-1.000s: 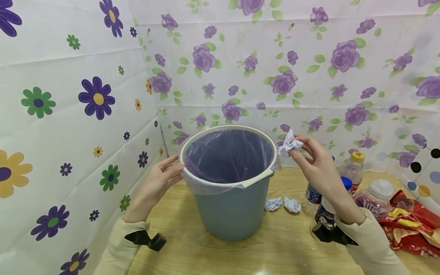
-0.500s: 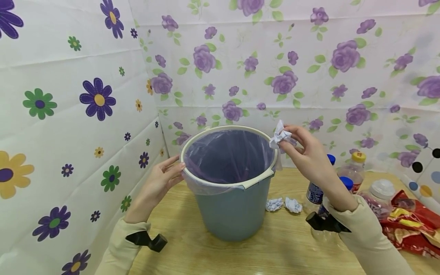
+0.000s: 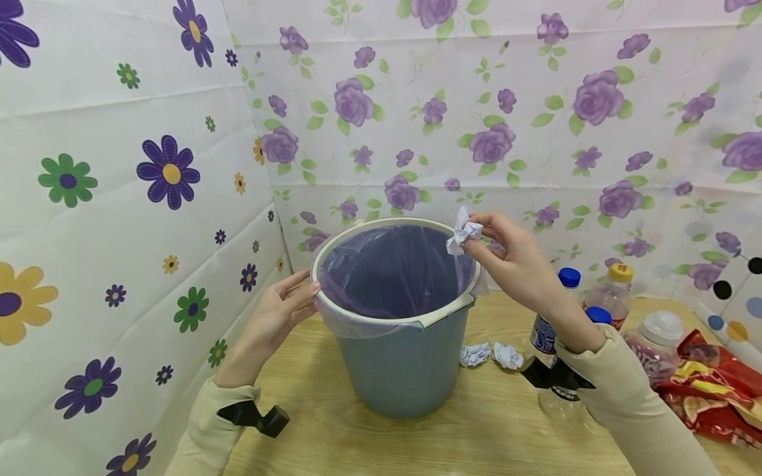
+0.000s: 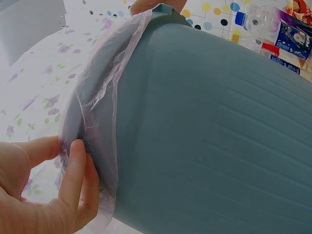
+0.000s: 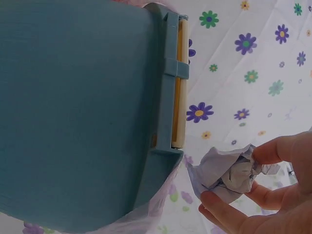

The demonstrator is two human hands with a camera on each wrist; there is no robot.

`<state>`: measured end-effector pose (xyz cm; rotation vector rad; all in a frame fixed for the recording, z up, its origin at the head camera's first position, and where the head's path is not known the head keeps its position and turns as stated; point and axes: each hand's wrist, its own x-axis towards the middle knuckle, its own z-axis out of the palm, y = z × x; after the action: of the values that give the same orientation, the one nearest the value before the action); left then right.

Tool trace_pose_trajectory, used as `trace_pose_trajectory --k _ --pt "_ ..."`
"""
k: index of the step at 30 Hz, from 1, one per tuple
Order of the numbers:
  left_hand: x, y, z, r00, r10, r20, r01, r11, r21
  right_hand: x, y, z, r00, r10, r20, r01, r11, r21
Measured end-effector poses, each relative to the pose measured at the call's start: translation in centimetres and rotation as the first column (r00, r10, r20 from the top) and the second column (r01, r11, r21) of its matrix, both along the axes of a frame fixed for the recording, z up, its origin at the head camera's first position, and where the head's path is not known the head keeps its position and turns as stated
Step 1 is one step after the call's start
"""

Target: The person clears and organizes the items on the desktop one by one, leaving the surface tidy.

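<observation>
A blue-grey trash bin (image 3: 399, 377) with a cream rim and a thin clear liner (image 4: 105, 92) stands upright on the wooden table. My left hand (image 3: 276, 317) pinches the bin's rim and liner at the left side, thumb on one face and fingers on the other. Between the thumb and fingers of my right hand (image 3: 518, 264) is a crumpled paper ball (image 3: 464, 233), held over the right part of the bin's rim. The right wrist view shows the same paper ball (image 5: 226, 173) just beyond the rim. Two more crumpled paper balls (image 3: 475, 354) lie right of the bin.
Several plastic bottles (image 3: 544, 334) stand on the right, partly behind my right forearm. Beside them are a white-lidded jar (image 3: 655, 344) and red snack bags (image 3: 714, 390). Floral cloth walls (image 3: 381, 86) enclose the back and left of the wooden table (image 3: 476, 436).
My right hand has moved left and slightly up with the paper ball, from beside the bin to over its right rim. The left hand stays on the rim.
</observation>
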<state>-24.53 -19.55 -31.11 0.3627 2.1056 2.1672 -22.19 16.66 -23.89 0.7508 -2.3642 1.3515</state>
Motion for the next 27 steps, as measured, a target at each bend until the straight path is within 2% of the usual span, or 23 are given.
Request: trace_pose_trajectory --k 17,22,27 --pt "-0.1 0.0 -0.1 1.000 -0.007 0.005 0.007 1.000 0.017 -0.3 -0.5 -0.5 1.000 0.018 0.022 -0.019 0.999 0.046" --pt "0.0 0.0 -0.1 1.000 -0.001 0.009 0.001 1.000 0.006 -0.3 0.4 -0.9 1.000 -0.007 0.021 0.006 1.000 0.011" --pt "0.0 0.0 0.0 1.000 -0.007 -0.001 0.007 1.000 0.011 -0.4 1.6 -1.9 0.997 -0.083 0.008 0.083 0.996 -0.039"
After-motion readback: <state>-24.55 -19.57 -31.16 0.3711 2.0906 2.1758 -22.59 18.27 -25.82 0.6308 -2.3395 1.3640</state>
